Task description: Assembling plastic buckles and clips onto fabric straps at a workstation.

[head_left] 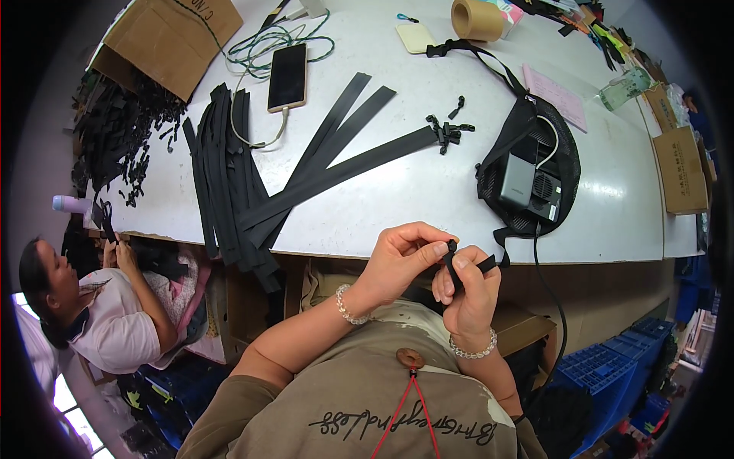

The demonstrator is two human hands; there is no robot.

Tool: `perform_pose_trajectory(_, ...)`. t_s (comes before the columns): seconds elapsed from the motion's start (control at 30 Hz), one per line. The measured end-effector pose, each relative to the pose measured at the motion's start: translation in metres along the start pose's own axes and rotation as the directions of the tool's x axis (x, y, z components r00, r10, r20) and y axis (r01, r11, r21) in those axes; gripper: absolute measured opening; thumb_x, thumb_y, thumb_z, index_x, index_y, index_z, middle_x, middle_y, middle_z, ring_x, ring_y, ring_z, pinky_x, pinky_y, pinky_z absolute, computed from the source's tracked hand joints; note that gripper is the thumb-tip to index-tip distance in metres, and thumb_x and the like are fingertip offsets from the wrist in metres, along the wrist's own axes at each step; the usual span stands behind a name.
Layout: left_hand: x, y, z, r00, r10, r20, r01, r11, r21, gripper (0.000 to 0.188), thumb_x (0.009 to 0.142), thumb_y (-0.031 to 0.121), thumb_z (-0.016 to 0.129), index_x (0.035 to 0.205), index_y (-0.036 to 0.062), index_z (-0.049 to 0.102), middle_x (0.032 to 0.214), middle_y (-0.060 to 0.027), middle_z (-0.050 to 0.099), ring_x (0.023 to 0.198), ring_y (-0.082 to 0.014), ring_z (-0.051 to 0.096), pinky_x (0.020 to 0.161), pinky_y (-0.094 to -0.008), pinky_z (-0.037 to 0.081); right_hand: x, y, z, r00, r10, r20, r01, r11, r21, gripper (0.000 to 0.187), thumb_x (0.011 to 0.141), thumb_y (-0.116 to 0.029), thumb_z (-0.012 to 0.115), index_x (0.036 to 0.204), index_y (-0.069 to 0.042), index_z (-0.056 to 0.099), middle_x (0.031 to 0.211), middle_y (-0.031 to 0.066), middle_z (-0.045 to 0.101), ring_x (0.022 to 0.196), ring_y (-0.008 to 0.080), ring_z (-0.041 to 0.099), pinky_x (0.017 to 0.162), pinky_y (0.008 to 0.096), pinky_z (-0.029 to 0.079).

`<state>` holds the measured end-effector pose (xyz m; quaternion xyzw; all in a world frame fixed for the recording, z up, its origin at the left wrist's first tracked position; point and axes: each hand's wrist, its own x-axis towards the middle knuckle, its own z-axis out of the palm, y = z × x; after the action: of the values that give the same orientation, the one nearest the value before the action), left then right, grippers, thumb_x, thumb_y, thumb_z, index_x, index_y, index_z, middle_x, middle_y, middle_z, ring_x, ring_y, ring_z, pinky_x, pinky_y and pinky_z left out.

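Observation:
Both my hands meet just past the table's front edge, in front of my body. My left hand [401, 258] pinches the top of a small black piece [452, 246], whose exact kind is too small to make out. My right hand [470, 289] is closed around a narrow black strip [455, 277] directly below it, thumb lying along it. Beyond them on the table is a little heap of small black fittings [445, 136], touching the end of a long flat black strip [344, 174]. More black strips [222, 153] lie in a bundle to the left, hanging over the edge.
A black mesh bag [569, 164] holding a grey device lies at right, its cable [552, 306] dropping off the table. A phone [287, 76] on a cord, a tape roll [475, 19] and a cardboard box [172, 42] sit farther back. At left, a co-worker [122, 306] handles black pieces.

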<state>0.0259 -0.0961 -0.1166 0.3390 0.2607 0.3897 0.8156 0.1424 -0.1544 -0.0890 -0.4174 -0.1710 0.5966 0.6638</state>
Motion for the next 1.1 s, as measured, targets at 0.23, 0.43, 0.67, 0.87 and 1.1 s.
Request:
perform_pose_trajectory(0.23, 0.0, 0.004, -0.002, 0.999, 0.032, 0.033, -0.034, 0.997, 0.07, 0.008, 0.087, 0.004, 0.06, 0.094, 0.0009, 0.062, 0.093, -0.0062, 0.064, 0.084, -0.0095, 0.059, 0.076, -0.0242, 0.049, 0.0, 0.001, 0.001, 1.0, -0.009, -0.006, 0.009, 0.999, -0.038, 0.015, 0.086, -0.009, 0.054, 0.074, 0.0, 0.054, 0.052, 0.0034, 0.049, 0.041, 0.0092, 0.042, 0.04, 0.0223, 0.034)
perform_pose_trajectory(0.43, 0.001, 0.003, -0.005, 0.998, 0.041, 0.042, -0.045, 0.993, 0.109, 0.008, 0.087, 0.004, 0.06, 0.093, -0.0001, 0.062, 0.09, -0.005, 0.064, 0.084, -0.009, 0.058, 0.077, -0.0238, 0.048, -0.001, 0.004, 0.002, 0.999, -0.025, -0.025, 0.023, 0.999, -0.045, 0.014, 0.087, -0.008, 0.055, 0.075, 0.0, 0.054, 0.052, 0.0031, 0.049, 0.041, 0.0088, 0.042, 0.04, 0.0219, 0.034)
perform_pose_trajectory(0.67, -0.001, 0.006, -0.006, 1.0, -0.004, -0.005, 0.005, 0.996, 0.092, 0.01, 0.088, 0.006, 0.058, 0.095, -0.0006, 0.062, 0.089, -0.0048, 0.063, 0.081, -0.0087, 0.058, 0.073, -0.0226, 0.049, 0.004, 0.011, -0.002, 0.993, -0.103, 0.05, 0.111, 0.976, -0.187, 0.015, 0.09, -0.011, 0.054, 0.081, 0.0, 0.053, 0.059, 0.0044, 0.053, 0.047, 0.0091, 0.048, 0.044, 0.0219, 0.039)
perform_pose_trajectory(0.87, 0.003, 0.018, -0.011, 0.986, -0.167, -0.002, 0.167, 0.985, 0.045, 0.012, 0.088, 0.008, 0.059, 0.097, 0.001, 0.062, 0.087, -0.0031, 0.062, 0.076, -0.0064, 0.057, 0.065, -0.0199, 0.048, 0.004, 0.008, -0.001, 0.995, -0.101, 0.016, 0.102, 0.985, -0.136, 0.016, 0.092, -0.011, 0.051, 0.095, 0.004, 0.054, 0.072, 0.0062, 0.058, 0.056, 0.0093, 0.054, 0.053, 0.0223, 0.048)
perform_pose_trajectory(1.1, 0.013, 0.04, -0.003, 0.994, -0.083, 0.07, 0.076, 0.992, 0.098, 0.01, 0.087, 0.007, 0.061, 0.093, 0.0018, 0.055, 0.078, -0.0033, 0.061, 0.07, -0.0082, 0.058, 0.063, -0.0209, 0.048, 0.014, -0.013, 0.007, 0.977, -0.185, 0.104, 0.21, 0.917, -0.341, 0.029, 0.089, -0.004, 0.052, 0.116, 0.007, 0.052, 0.079, 0.0028, 0.056, 0.069, 0.0068, 0.054, 0.062, 0.0224, 0.051)
